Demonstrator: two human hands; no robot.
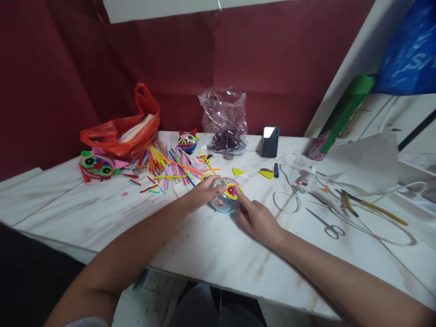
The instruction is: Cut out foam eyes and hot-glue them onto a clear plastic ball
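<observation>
A clear round ball (223, 205) with small coloured bits on it sits on the table in front of me. On its upper side is a yellow oval eye piece (232, 191) with a red centre. My left hand (208, 190) is closed around the ball's left and top side. My right hand (258, 220) is at its right side, the index fingertip pressing the edge of the eye piece and the other fingers curled in. Beyond the hands lie yellow cut pieces (237, 171) and a heap of colourful pipe cleaners (170, 165).
At left are a red plastic bag (117, 138) and a decorated red face ball (97, 166). A blue face ball (187, 142), a clear bag (226, 122) and a phone (270, 143) stand behind. Scissors (329, 225), pliers (374, 208) and a power strip (304, 182) with cables occupy the right.
</observation>
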